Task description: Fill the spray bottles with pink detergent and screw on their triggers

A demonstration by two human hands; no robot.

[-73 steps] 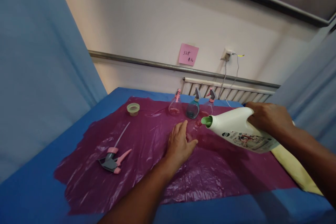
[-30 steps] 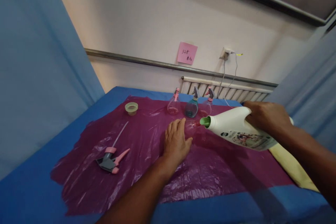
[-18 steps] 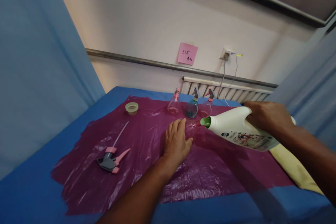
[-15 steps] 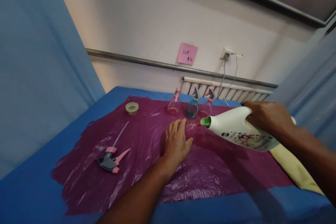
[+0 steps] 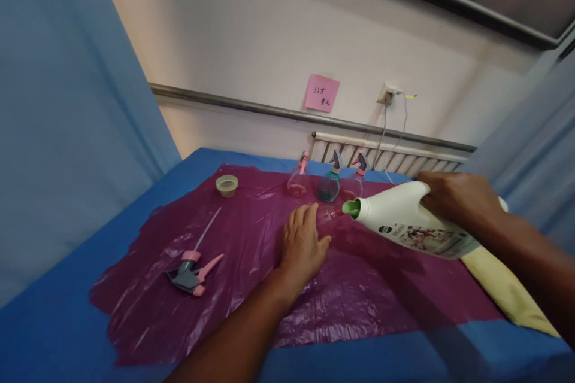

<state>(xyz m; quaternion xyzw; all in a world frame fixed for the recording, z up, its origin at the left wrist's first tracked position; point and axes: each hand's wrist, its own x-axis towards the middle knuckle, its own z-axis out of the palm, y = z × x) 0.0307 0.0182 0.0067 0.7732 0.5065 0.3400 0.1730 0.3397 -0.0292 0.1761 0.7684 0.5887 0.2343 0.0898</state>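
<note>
The clear bottle [image 5: 327, 217] has tipped rightward, body seemingly clasped inside the left grip [image 5: 304, 242].

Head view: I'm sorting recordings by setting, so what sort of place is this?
An indoor room, perhaps a clinic or workroom, though nothing settles which. Light-blue fabric curtains hang at both sides, a grey metal rail crosses the pale wall, and a white ribbed radiator stands below it.

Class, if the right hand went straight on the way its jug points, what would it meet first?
Probably the headless bottle: the jug in the right hand has its green spout right at that bottle's mouth. Whether they touch is hard to tell.
</note>
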